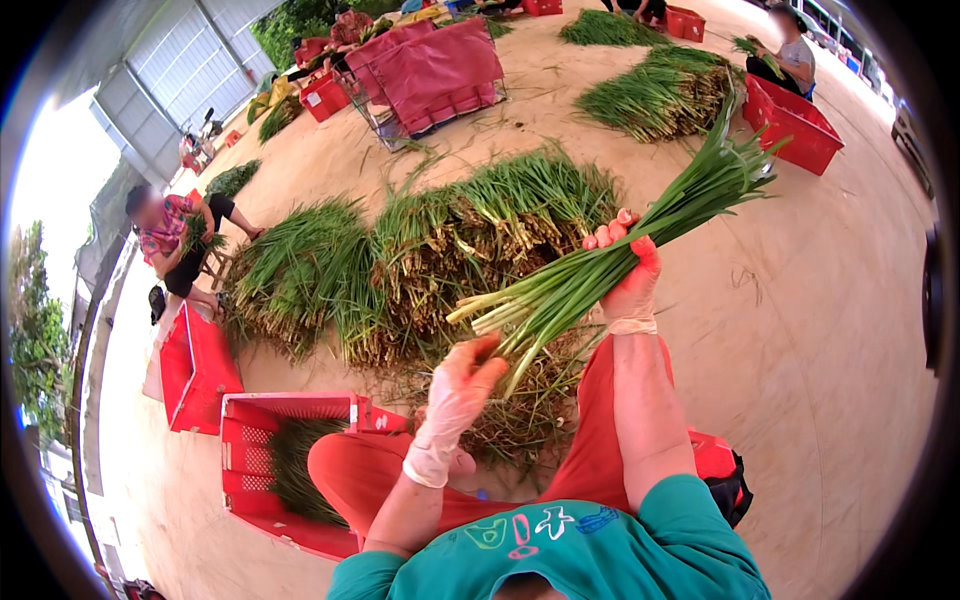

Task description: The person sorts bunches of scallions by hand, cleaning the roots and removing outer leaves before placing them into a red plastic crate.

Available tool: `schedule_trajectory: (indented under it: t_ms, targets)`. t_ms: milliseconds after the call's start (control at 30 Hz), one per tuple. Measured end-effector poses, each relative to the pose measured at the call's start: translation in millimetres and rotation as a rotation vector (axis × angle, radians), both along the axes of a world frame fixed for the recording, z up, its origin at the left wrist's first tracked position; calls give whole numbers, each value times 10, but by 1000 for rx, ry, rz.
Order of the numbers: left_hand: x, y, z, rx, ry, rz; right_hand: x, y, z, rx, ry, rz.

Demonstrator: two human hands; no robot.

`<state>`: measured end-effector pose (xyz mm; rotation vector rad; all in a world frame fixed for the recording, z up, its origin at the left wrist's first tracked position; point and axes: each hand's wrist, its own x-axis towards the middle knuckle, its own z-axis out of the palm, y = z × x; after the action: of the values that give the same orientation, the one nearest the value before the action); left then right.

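My right hand (634, 274), in a thin translucent glove, grips a bunch of long chive-like greens (682, 199) around the middle. Their leaves point to the upper right and their pale stem ends fan out to the lower left. At those stem ends is my gloved left hand (457, 390), its thumb and fingers curled close to the lowest stalks. Whether it pinches a stalk cannot be made out. Below the bunch, a heap of brown and green trimmings (525, 412) lies on the floor between my legs. Beyond it sits a large pile of untrimmed greens (495, 225) with brown bases.
A red plastic crate (289, 525) with greens inside stands by my left leg, beside another red crate (199, 367). A person (176, 240) sits at the left holding greens. Farther off are a cart with red covering (435, 75), another pile (660, 94) and a seated person (791, 56).
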<state>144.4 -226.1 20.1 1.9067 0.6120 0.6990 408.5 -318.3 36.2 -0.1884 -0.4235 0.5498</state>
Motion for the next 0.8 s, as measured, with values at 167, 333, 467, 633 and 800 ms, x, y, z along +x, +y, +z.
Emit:
schedule_trajectory:
  t_ms: [167,333,467,633,800]
  targets:
    - [271,-219,152,141,128,-29,-81,35,20,-23,-81,21]
    - [53,-218,233,310,191,-64,46,-43,-25,-24,-72,-32]
    - [-345,33,-159,-69,200,55,110,-70,-14,30,-25,-59]
    - [-191,-184,68,211,43,4,147,-96,1,9,-43,-127]
    - [222,-190,205,827,-8,-89,119,-6,-104,-129,101,-27]
